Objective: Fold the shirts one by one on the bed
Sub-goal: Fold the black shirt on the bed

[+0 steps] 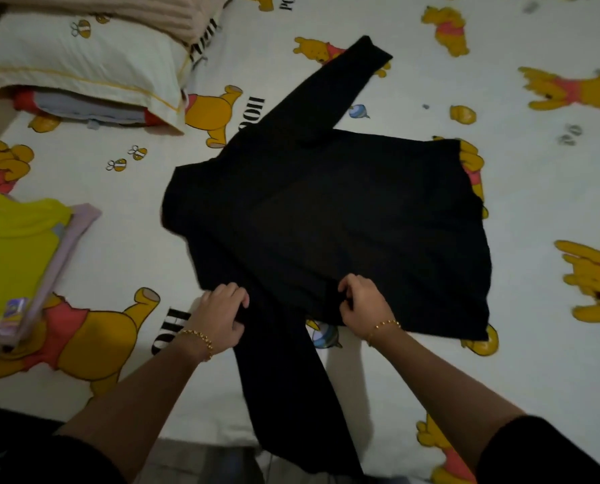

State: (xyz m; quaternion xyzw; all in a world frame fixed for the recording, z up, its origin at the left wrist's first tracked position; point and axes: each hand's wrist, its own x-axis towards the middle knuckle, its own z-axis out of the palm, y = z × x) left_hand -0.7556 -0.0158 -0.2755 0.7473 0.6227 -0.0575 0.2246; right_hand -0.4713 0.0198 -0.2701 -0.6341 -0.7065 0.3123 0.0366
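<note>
A black long-sleeved shirt [326,221] lies spread flat in the middle of the bed, collar to the left and hem to the right. One sleeve stretches away to the far side; the other runs toward me and hangs over the bed's near edge. My left hand [223,314] pinches the cloth where the near sleeve meets the shoulder. My right hand [361,302] grips the shirt's near edge just right of that sleeve. Both wrists wear gold bracelets.
A stack of folded shirts [15,260], yellow on top of pale pink, sits at the left edge. Pillows [82,61] are piled at the far left corner. The bedsheet [536,190] is white with cartoon bears.
</note>
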